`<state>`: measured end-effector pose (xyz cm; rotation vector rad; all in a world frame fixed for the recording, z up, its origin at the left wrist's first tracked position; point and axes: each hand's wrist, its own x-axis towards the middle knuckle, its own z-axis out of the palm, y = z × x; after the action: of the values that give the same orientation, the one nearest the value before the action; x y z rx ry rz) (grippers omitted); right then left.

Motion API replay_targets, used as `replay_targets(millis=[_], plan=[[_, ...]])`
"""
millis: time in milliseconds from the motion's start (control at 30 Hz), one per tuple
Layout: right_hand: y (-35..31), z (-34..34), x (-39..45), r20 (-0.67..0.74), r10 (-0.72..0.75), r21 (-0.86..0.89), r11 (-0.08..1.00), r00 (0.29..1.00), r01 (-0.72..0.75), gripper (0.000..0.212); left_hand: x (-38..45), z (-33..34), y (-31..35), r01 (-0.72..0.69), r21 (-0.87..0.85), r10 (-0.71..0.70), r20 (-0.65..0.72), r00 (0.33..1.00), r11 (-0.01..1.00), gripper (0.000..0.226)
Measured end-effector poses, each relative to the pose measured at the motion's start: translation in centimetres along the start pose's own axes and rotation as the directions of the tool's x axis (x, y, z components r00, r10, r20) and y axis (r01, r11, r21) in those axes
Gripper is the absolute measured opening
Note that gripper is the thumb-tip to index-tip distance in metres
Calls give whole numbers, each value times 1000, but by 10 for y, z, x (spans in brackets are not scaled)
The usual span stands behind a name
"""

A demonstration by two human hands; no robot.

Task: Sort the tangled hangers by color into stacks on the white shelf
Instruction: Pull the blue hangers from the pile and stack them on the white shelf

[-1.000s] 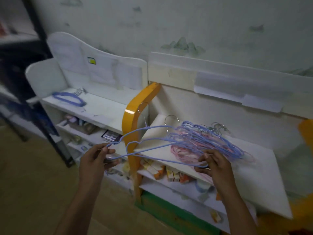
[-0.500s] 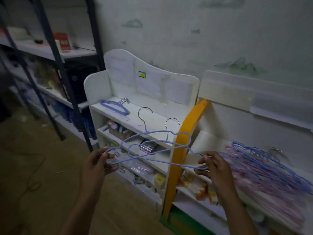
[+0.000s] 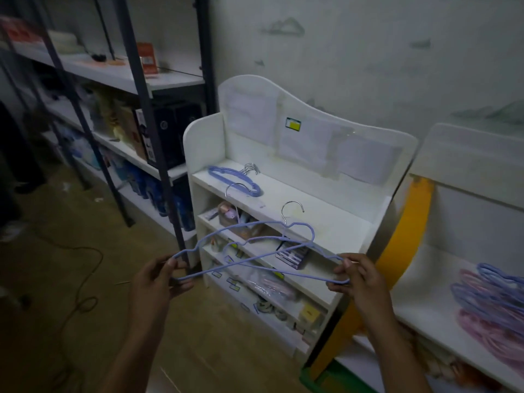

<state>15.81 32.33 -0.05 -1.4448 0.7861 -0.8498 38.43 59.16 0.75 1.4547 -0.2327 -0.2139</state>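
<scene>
Before the white shelf [image 3: 326,222], a person holds two blue hangers [image 3: 255,251] out flat between both hands, well clear of the top board. At one end the left hand [image 3: 158,282] pinches the wire loops between thumb and curled fingers; at the other end the right hand [image 3: 357,282] grips them the same way, fingertips closed over the thin blue wire. Both metal hooks stand up from the pair, one over the shelf's front edge, the other further left.

On the top board, toward its left end, lies a small stack of blue hangers [image 3: 235,180], their hooks bunched together at the back. Off to the right, past a yellow side panel [image 3: 408,236], a tangled heap of blue and pink hangers [image 3: 490,304] rests on another white ledge. Left of the white shelf stands a dark metal rack [image 3: 158,154] loaded with boxes, and a cable [image 3: 85,268] trails across the brown floor.
</scene>
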Motion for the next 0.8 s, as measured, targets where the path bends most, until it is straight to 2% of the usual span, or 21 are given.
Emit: replay_targets(millis=[367, 567, 800], plan=[[11, 86, 108, 91, -20, -42, 999, 996, 24, 16, 109, -1, -17, 30, 20, -28, -111, 993, 999, 17], [4, 109, 186, 83, -30, 15, 999, 996, 29, 15, 181, 42, 6, -23, 63, 28, -85, 996, 998, 19], [11, 125, 243, 48, 8, 56, 998, 999, -10, 16, 235, 84, 1, -41, 103, 46, -49, 998, 994, 22]])
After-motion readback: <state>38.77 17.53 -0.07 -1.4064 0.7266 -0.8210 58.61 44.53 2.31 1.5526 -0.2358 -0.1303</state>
